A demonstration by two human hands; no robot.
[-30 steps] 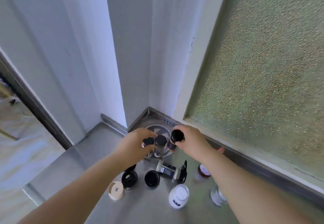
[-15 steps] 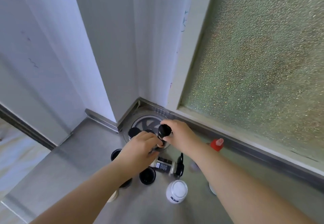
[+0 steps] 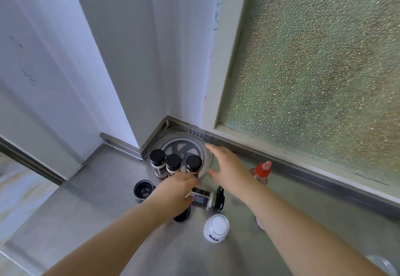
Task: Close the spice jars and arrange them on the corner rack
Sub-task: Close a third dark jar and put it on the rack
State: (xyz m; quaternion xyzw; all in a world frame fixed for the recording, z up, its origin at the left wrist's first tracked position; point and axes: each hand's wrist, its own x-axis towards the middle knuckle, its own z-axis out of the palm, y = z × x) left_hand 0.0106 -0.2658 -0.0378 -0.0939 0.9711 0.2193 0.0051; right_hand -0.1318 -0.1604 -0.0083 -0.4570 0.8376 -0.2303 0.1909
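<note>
Head view: three capped jars [image 3: 173, 164] upright on round corner rack [image 3: 207, 156]. My right hand [image 3: 227, 167] open, fingers spread at rack rim. Left hand [image 3: 177, 191] over lying jar [image 3: 205, 198], grip unclear. Next, I judge: stand it, rack it.

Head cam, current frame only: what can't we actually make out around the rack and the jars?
- Left hand fingertips: blurred, so whether they touch the three capped jars cannot be told.
- Black lid on the counter: mostly hidden under the left wrist.
- Lying jar: label print too small to read.
- Pale object beside the right forearm: largely covered by the arm.
- Object at the bottom right corner: cut off by the frame edge.
- Rack near rim: hidden behind the jars.
</note>
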